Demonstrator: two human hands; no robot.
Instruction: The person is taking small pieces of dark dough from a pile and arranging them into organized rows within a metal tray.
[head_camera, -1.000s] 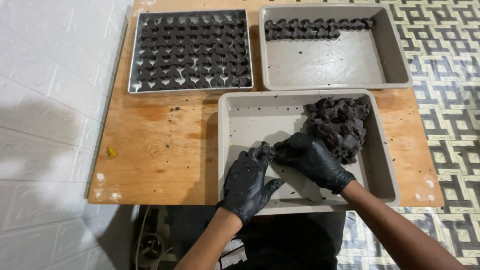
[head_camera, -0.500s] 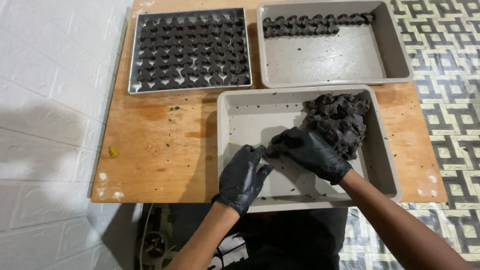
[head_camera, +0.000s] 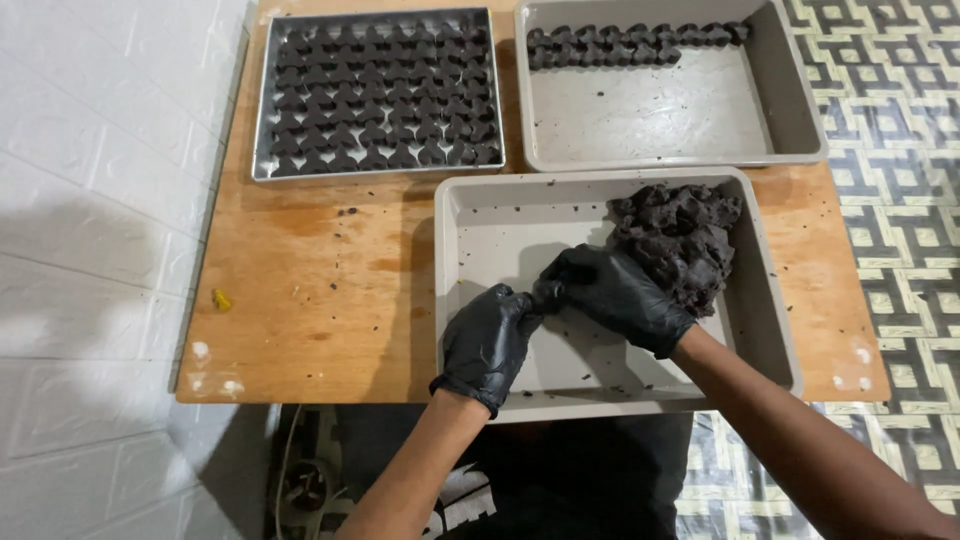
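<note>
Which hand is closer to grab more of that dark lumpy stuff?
The right hand, probably. It rests against the dark dough pile in the near tray, while the left hand sits farther away from the pile, over the tray's bare floor.

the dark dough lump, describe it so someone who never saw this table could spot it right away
On the wooden table sit three trays; take the grey tray nearest the person, where both gloved hands work. The dark dough lump is heaped in its far right corner, just beyond the right hand. Unlike the small shaped pieces lined up in the other two trays, it is one big, rough, shapeless mass.
</note>
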